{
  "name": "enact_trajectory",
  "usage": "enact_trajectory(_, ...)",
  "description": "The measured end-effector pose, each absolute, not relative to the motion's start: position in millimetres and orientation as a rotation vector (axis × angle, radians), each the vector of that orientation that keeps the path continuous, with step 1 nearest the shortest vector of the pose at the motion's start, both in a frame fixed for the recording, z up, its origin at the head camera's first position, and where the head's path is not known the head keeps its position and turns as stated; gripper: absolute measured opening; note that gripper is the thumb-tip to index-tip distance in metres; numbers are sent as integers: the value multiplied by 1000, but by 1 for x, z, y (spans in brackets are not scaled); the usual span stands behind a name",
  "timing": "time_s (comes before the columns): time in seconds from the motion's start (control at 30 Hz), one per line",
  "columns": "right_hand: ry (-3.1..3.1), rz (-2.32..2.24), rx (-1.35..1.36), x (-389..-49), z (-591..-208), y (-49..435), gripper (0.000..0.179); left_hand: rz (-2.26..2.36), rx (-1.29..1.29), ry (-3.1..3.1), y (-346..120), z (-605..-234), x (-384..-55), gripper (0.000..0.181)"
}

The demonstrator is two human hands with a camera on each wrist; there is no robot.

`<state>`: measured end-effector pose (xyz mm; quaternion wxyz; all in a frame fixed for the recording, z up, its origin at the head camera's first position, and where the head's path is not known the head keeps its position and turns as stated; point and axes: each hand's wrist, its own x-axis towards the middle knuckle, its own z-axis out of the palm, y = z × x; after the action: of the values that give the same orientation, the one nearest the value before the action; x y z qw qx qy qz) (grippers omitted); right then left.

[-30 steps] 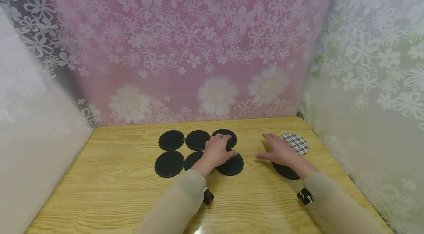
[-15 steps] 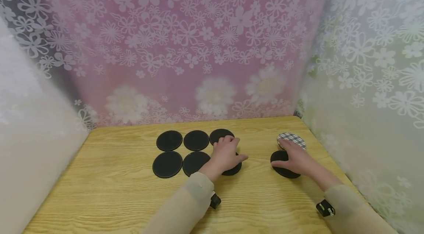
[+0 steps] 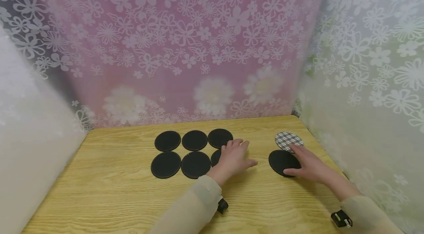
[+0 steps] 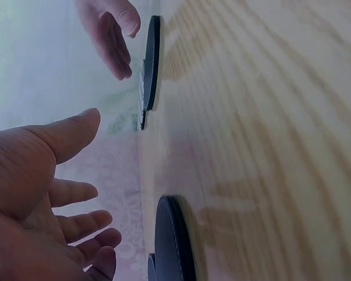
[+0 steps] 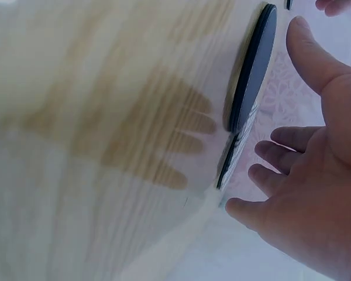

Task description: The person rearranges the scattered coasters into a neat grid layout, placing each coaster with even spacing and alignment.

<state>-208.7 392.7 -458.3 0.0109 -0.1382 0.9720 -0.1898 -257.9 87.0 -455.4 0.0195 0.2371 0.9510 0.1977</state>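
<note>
My left hand (image 3: 233,158), fingers spread and holding nothing, hovers over the right end of a group of black round coasters. It partly covers the near right coaster (image 3: 215,158); the far right coaster (image 3: 220,138) lies just beyond its fingers. My right hand (image 3: 309,164) is spread too, above the right edge of another black coaster (image 3: 281,162). Its fingertips overlap a white coaster with a black plaid pattern (image 3: 287,140) in the head view. In the right wrist view a gap shows between that hand and the black coaster (image 5: 258,73), whose edge looks layered.
More black coasters, such as the near left coaster (image 3: 165,165) and the far left coaster (image 3: 167,141), lie flat in two rows on the wooden table (image 3: 112,190). A pink flowered curtain (image 3: 185,61) hangs behind, and pale sheets (image 3: 374,123) stand at both sides.
My left hand has drifted right across the coaster group, uncovering the near middle coaster. My right hand has also shifted right, exposing more of the black and plaid coasters.
</note>
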Motion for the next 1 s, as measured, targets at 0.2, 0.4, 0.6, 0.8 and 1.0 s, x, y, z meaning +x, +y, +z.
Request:
enact_trajectory(0.2,3035,-602,-417,-201,-463,399,107,596,755,2943,100,-456,-251,78)
enact_trajectory(0.4,3049,-581,-403,-194,-466,405,109,564,774,2937,117,-457,-245,79)
enact_trajectory(0.6,3057,-561,-417,-190,-467,407,108,533,768,2923,131,-461,-243,82)
enact_trajectory(0.8,3055,-551,-385,-189,-468,407,106,488,769,2919,144,-467,-244,84)
enact_trajectory(1.0,3069,-540,-366,-188,-468,410,104,486,794,2912,153,-471,-244,83)
